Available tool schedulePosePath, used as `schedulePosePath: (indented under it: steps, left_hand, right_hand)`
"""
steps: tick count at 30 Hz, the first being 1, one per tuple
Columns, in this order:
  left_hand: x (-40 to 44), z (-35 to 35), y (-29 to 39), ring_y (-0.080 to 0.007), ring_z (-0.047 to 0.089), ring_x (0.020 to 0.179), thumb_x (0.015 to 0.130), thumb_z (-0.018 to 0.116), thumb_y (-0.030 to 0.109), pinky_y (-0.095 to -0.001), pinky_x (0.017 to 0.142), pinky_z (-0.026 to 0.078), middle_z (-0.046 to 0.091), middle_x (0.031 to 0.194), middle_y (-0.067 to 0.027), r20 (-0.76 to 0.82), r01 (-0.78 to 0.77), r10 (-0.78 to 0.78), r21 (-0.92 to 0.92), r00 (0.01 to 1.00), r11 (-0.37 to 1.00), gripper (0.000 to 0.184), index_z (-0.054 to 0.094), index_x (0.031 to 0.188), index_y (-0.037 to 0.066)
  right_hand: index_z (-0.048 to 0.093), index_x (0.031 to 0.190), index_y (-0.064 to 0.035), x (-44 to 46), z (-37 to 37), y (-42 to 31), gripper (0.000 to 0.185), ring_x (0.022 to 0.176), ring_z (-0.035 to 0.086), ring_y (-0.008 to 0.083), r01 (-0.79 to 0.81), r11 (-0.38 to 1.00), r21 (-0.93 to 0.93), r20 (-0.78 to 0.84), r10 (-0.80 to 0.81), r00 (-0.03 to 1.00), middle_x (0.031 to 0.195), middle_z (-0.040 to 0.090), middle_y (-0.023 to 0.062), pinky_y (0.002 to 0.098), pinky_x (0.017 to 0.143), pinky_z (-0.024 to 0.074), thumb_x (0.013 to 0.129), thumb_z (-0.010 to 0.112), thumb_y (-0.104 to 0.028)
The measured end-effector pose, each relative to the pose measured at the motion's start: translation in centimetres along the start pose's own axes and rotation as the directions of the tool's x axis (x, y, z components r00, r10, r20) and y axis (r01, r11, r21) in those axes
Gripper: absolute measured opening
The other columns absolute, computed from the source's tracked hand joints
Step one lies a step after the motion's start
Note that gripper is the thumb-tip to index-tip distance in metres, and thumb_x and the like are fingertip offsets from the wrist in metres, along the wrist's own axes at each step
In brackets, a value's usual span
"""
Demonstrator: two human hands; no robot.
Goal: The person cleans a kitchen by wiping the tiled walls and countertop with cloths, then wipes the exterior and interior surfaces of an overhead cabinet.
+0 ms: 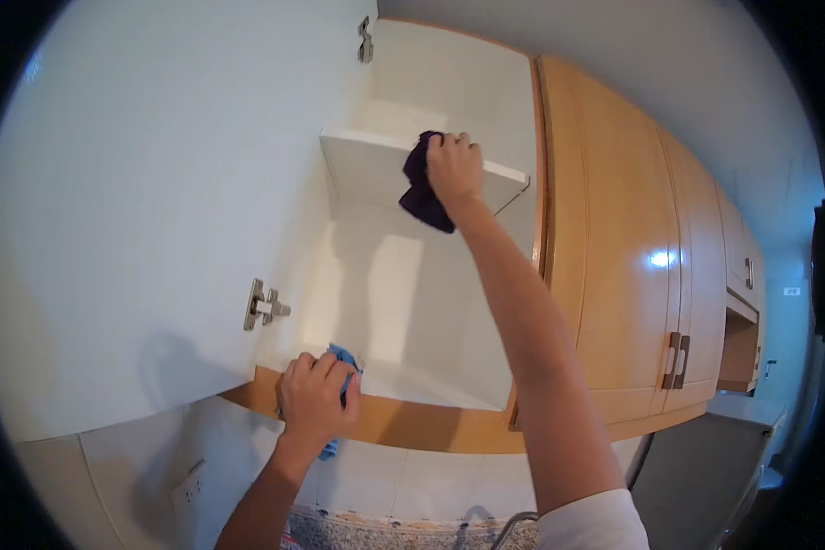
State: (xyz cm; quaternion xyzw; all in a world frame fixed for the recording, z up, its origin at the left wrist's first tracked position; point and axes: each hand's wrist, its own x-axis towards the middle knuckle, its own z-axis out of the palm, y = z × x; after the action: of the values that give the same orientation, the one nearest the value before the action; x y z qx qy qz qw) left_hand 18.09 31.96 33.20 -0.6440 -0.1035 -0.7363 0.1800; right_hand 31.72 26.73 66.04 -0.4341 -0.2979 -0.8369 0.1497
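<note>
1. Spotted far left: one open white door (137, 220), cut off by the dark lens border, on two metal hinges (257, 305).
2. Caught the left hand (319, 394), curled round a blue cloth (342, 354) at the bottom edge of the cabinet (449, 302), with much of the cloth hidden behind the fingers.
3. Counted one white shelf (367, 147) inside.
4. Picked out, up high, the right hand (456, 168), gripping a dark purple cloth (422, 194) at the shelf's front edge, thumb hidden.
5. Tallied three handles (672, 360) on closed wooden doors (614, 229): two paired, one farther right.
6. Squinted at one small white sign (792, 291), too tiny to read.
</note>
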Motion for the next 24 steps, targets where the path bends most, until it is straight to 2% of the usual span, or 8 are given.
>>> schedulePosePath:
  steps: [6, 9, 13, 14, 18, 19, 22, 24]
  left_hand:
    - [-0.2, 0.7, 0.5, -0.0249, 0.050, 0.069, 0.069, 0.064, 0.015, -0.0374, 0.063, 0.040, 0.054, 0.072, -0.0038, -0.087, 0.020, -0.015, 0.053, 0.996, 0.998, 0.008, 0.058, 0.072, 0.010]
    - [-0.3, 0.2, 0.0, -0.0250, 0.049, 0.069, 0.069, 0.063, 0.014, -0.0378, 0.063, 0.040, 0.053, 0.072, -0.0040, -0.074, -0.004, 0.004, 0.000, 0.997, 1.000, 0.007, 0.058, 0.072, 0.010]
    - [-0.5, 0.2, -0.2, -0.0254, 0.049, 0.069, 0.069, 0.063, 0.013, -0.0379, 0.063, 0.040, 0.053, 0.072, -0.0045, -0.074, 0.004, -0.008, -0.061, 0.997, 0.998, 0.008, 0.057, 0.071, 0.009]
    - [-0.5, 0.3, 0.0, -0.0261, 0.049, 0.071, 0.070, 0.063, 0.013, -0.0384, 0.064, 0.039, 0.053, 0.072, -0.0053, -0.077, 0.028, -0.030, -0.035, 0.997, 0.999, 0.007, 0.057, 0.071, 0.008]
    - [-0.4, 0.5, 0.9, -0.0272, 0.048, 0.073, 0.071, 0.062, 0.011, -0.0395, 0.067, 0.039, 0.053, 0.074, -0.0063, -0.095, 0.102, -0.097, 0.046, 0.991, 0.994, 0.007, 0.057, 0.072, 0.007]
    - [-0.5, 0.5, 1.1, -0.0272, 0.048, 0.073, 0.071, 0.062, 0.011, -0.0395, 0.067, 0.039, 0.053, 0.074, -0.0063, -0.089, 0.104, -0.100, 0.041, 0.991, 0.994, 0.007, 0.057, 0.072, 0.007]
    - [-0.6, 0.1, 0.8, -0.0266, 0.048, 0.073, 0.069, 0.064, 0.012, -0.0387, 0.068, 0.040, 0.052, 0.073, -0.0061, -0.107, 0.088, -0.087, 0.013, 0.991, 0.996, 0.010, 0.055, 0.072, 0.008]
    - [-0.8, -0.1, 0.4, -0.0268, 0.048, 0.073, 0.069, 0.064, 0.012, -0.0388, 0.069, 0.040, 0.052, 0.074, -0.0059, -0.089, 0.046, -0.050, -0.044, 0.995, 0.998, 0.010, 0.056, 0.073, 0.008]
  right_hand:
    - [0.055, 0.103, -0.0025, 1.1, 0.8, -7.2, 0.025, 0.109, 0.047, 0.0323, -0.082, 0.997, 0.011, -0.100, 0.083, 0.991, 0.112, 0.052, 0.0192, 0.0485, 0.098, 0.0308, 0.087, 0.046, -0.020]
    - [0.054, 0.098, -0.0049, 1.5, 0.6, -8.7, 0.019, 0.107, 0.048, 0.0293, 0.093, 0.991, 0.094, -0.177, -0.075, 0.981, 0.111, 0.052, 0.0156, 0.0406, 0.094, 0.0360, 0.084, 0.049, -0.017]
    - [0.050, 0.100, -0.0026, -0.6, 1.5, 1.8, 0.022, 0.106, 0.050, 0.0354, 0.427, 0.740, 0.519, -0.276, -0.327, 0.904, 0.109, 0.052, 0.0177, 0.0431, 0.093, 0.0414, 0.078, 0.051, -0.004]
    - [0.050, 0.102, -0.0010, -1.1, -0.2, 5.5, 0.031, 0.105, 0.050, 0.0374, 0.366, 0.742, 0.561, -0.070, -0.398, 0.915, 0.108, 0.052, 0.0194, 0.0430, 0.092, 0.0423, 0.072, 0.055, 0.003]
    - [0.061, 0.098, -0.0051, -0.1, -2.0, 13.6, 0.023, 0.113, 0.045, 0.0319, 0.184, 0.980, 0.074, -0.035, -0.181, 0.983, 0.127, 0.044, 0.0138, 0.0436, 0.094, 0.0396, 0.077, 0.054, -0.005]
    - [0.061, 0.098, -0.0051, 0.5, -1.9, 13.9, 0.023, 0.113, 0.045, 0.0319, 0.184, 0.980, 0.073, -0.027, -0.183, 0.983, 0.127, 0.044, 0.0138, 0.0436, 0.094, 0.0396, 0.077, 0.054, -0.005]
    - [0.061, 0.112, -0.0110, 2.3, 0.1, 13.3, 0.032, 0.126, 0.033, 0.0270, 0.193, 0.814, -0.547, 0.029, -0.212, 0.977, 0.137, 0.037, 0.0052, 0.0499, 0.104, 0.0236, 0.086, 0.047, -0.020]
    - [0.059, 0.118, -0.0090, 1.8, -0.1, 12.2, 0.037, 0.129, 0.032, 0.0266, 0.253, 0.857, -0.448, 0.330, -0.104, 0.938, 0.138, 0.040, 0.0061, 0.0518, 0.109, 0.0139, 0.090, 0.040, -0.024]
